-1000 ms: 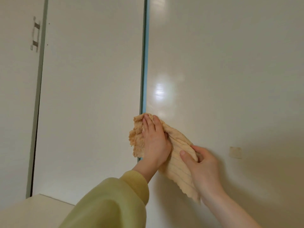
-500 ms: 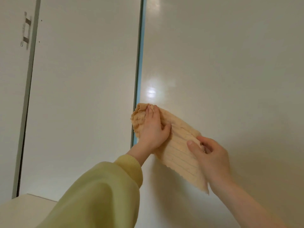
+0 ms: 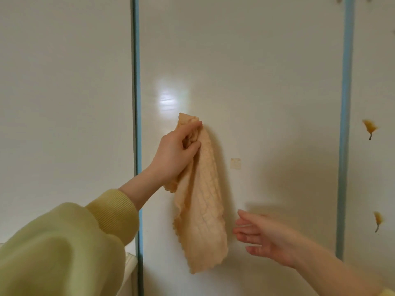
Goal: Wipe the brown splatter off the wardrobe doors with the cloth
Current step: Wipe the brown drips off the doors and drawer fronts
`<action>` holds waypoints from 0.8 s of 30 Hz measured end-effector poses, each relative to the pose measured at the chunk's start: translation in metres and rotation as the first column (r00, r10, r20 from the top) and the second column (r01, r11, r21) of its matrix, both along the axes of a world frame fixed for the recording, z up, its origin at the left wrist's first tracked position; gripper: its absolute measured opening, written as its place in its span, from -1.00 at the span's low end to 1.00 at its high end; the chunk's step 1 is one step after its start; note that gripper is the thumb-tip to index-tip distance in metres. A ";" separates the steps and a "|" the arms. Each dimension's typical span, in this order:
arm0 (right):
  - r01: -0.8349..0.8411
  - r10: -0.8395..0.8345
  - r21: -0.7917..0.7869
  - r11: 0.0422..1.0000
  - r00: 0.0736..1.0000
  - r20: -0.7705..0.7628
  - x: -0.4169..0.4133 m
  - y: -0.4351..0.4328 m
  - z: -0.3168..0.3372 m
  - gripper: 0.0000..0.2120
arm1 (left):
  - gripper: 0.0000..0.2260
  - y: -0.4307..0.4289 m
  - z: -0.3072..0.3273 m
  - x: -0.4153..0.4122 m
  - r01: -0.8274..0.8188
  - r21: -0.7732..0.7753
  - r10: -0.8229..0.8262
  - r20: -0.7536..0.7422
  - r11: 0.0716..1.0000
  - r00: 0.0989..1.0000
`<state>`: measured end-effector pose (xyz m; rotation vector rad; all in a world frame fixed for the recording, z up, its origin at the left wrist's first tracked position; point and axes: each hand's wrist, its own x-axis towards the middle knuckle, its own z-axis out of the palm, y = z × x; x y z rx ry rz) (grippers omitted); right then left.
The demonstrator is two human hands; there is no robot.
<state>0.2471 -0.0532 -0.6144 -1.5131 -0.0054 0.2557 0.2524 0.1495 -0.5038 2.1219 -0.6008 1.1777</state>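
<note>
Against middle door (image 3: 256, 60), left hand (image 3: 175, 152) grip holding one cloth (image 3: 201, 210), right hand (image 3: 267, 238) wide; two brown splatters (image 3: 369, 127) (image 3: 378, 221) rightward

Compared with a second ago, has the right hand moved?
Yes. The right hand has let go of the cloth and dropped below the small square patch on the door.

The left hand (image 3: 174, 154) pinches the cloth (image 3: 199, 201) at its top — the rest hangs below the fingers. The right hand (image 3: 267, 238) is spread beside it; brown splatter (image 3: 369, 127) lies well beyond its fingertips.
</note>
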 end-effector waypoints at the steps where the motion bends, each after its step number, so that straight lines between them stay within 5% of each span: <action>1: -0.055 0.054 -0.011 0.998 0.997 -0.050 -0.002 0.000 -0.009 -0.72 | -0.59 -0.002 -0.002 -0.001 0.012 0.007 -0.012 0.008 1.000 1.000; 9: -0.159 0.202 0.216 0.963 0.960 -0.194 -0.010 0.010 -0.038 -0.57 | -0.52 -0.017 -0.005 -0.006 0.110 -0.006 -0.110 -0.032 0.994 0.993; 14: -0.073 0.232 0.458 0.886 0.926 -0.299 -0.012 0.005 -0.039 -0.67 | -0.62 -0.026 -0.007 -0.006 -0.044 0.034 0.045 -0.029 0.998 0.999; 20: 0.038 0.107 0.500 0.865 0.960 -0.258 -0.012 -0.005 -0.043 -0.85 | -0.89 -0.029 -0.011 -0.005 -0.117 -0.044 0.114 -0.066 0.992 0.991; 24: 0.113 -0.024 0.509 0.853 0.983 -0.179 -0.007 -0.022 -0.035 -0.87 | -0.89 -0.019 -0.013 -0.001 -0.094 -0.167 0.041 -0.296 0.981 0.954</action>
